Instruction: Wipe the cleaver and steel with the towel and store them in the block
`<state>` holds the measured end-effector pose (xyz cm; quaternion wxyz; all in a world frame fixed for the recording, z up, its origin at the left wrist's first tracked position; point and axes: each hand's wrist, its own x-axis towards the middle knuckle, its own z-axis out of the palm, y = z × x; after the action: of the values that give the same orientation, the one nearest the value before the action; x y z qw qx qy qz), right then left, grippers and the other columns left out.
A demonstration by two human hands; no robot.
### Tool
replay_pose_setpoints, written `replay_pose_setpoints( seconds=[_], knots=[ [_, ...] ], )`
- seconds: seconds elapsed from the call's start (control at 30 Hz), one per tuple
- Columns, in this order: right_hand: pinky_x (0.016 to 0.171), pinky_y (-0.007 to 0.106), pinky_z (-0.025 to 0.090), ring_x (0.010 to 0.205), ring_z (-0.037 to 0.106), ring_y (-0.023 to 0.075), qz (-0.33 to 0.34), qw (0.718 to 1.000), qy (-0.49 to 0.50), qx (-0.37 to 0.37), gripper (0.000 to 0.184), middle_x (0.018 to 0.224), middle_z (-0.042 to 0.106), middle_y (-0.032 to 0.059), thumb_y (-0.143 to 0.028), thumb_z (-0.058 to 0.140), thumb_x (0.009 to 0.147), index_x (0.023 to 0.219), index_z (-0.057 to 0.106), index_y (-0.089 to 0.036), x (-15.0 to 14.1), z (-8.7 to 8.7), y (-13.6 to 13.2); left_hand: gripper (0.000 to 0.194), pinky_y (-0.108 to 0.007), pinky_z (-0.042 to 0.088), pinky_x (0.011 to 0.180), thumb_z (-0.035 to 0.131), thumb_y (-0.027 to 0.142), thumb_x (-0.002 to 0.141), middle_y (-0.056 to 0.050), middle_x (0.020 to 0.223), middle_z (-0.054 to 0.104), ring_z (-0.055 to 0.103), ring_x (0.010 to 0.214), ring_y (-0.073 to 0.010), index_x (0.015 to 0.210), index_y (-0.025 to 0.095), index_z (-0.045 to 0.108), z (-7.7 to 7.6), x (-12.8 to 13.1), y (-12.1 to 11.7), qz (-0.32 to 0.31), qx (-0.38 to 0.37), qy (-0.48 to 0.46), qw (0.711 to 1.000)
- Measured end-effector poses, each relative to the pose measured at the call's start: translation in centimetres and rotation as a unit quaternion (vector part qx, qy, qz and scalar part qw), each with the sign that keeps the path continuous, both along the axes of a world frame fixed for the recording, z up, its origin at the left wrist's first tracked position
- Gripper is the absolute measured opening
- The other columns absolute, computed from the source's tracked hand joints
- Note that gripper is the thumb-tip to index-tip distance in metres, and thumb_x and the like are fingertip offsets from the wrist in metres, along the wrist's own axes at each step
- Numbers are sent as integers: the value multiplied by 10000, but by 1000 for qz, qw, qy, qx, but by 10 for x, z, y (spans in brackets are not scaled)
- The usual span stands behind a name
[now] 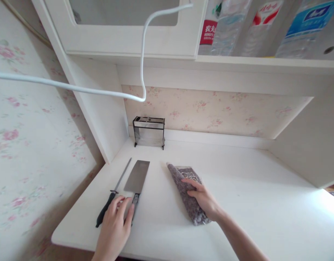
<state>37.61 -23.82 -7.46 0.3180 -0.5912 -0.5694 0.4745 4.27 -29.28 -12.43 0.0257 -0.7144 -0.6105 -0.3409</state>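
My left hand (115, 221) hovers or rests low over the white tabletop, fingers bent and apart. Its thumb lies beside the dark handle of a cleaver (139, 175); whether it touches the handle I cannot tell. The cleaver lies flat, its broad grey blade pointing away from me. To its left is a sharpening steel (123, 174) with a black handle, close to my fingers. My right hand (203, 199) grips a folded grey-brown patterned cloth (187, 197), thumb and fingers pressing on it against the table.
A knife block (149, 132) with clear sides and a black frame stands at the back left of the white table (237, 195). A white cable (101, 92) hangs across the view. Overhead, a shelf (264, 62) holds several plastic bottles (232, 29).
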Motion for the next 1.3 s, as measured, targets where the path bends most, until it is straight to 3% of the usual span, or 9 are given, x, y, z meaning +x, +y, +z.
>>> replay_pose_setpoints(
  seconds=[0.2, 0.3, 0.4, 0.5, 0.63, 0.87, 0.97, 1.07, 1.3],
  knots=[
    [1113, 423, 335, 1385, 346, 251, -75, 988, 126, 52, 395, 1498, 380, -54, -247, 531, 759, 1119, 677, -320, -69, -8, 21, 276, -450, 518, 806, 507, 312, 882, -134, 1164, 538, 581, 866, -267, 1079, 223, 680, 0, -57, 16, 52, -14, 100, 994],
    [1046, 430, 419, 1297, 468, 257, -67, 987, 133, 57, 379, 1498, 384, 7, -278, 512, 814, 1172, 635, -289, -87, 0, 24, 295, -403, 520, 814, 471, 187, 879, -117, 1176, 529, 574, 814, -210, 1082, 218, 682, -12, -72, 19, 32, -26, 98, 994],
    [1008, 417, 453, 1240, 516, 242, 3, 987, 8, 162, 337, 1441, 452, 59, -327, 467, 891, 1183, 618, -253, -92, 8, 21, 316, -385, 511, 834, 444, 100, 866, -112, 1153, 529, 561, 804, -186, 1035, 192, 694, -21, -77, 18, 21, -7, 85, 996],
    [1119, 471, 309, 1325, 417, 243, 94, 936, -185, 286, 356, 1421, 473, 78, -329, 408, 949, 1239, 596, -244, -88, 5, 13, 309, -384, 500, 855, 452, 69, 851, -115, 1155, 525, 557, 850, -198, 1004, 174, 698, -21, -78, 17, 23, 10, 92, 995],
    [1128, 644, 85, 1419, 248, 326, 135, 888, -346, 273, 448, 1493, 399, 88, -441, 378, 969, 1359, 507, -261, -80, -15, 2, 299, -373, 495, 852, 464, 60, 842, -122, 1135, 536, 562, 882, -213, 986, 167, 703, -18, -78, 20, 31, 23, 121, 992],
    [1156, 587, 27, 1429, 242, 282, 156, 872, -374, 275, 499, 1508, 386, 27, -513, 260, 988, 1397, 462, -309, -70, -27, -10, 206, -421, 466, 775, 549, 149, 843, -94, 1111, 608, 584, 938, -289, 970, 227, 692, -3, -49, 8, 92, 60, 199, 974],
    [1160, 574, 12, 1425, 257, 275, 150, 875, -365, 281, 493, 1500, 398, 21, -516, 271, 986, 1389, 472, -315, -67, -27, -15, 184, -393, 475, 798, 525, 215, 892, -84, 1011, 641, 607, 893, -250, 1046, 203, 625, 4, -23, -1, 37, 48, 149, 987],
    [1164, 559, -1, 1422, 264, 267, 147, 879, -353, 283, 485, 1497, 404, 19, -517, 290, 982, 1383, 478, -319, -67, -29, -18, 209, -342, 496, 800, 494, 302, 927, -71, 969, 640, 626, 908, -223, 1098, 199, 552, 6, 4, -2, -28, -36, 98, 994],
    [1162, 548, -7, 1416, 273, 254, 156, 892, -325, 271, 470, 1489, 419, 17, -522, 307, 977, 1358, 500, -326, -67, -27, -17, 126, -305, 510, 725, 433, 258, 933, -44, 977, 605, 651, 862, -198, 1017, 227, 521, -4, 23, 14, -23, -92, 37, 995]
  ],
)
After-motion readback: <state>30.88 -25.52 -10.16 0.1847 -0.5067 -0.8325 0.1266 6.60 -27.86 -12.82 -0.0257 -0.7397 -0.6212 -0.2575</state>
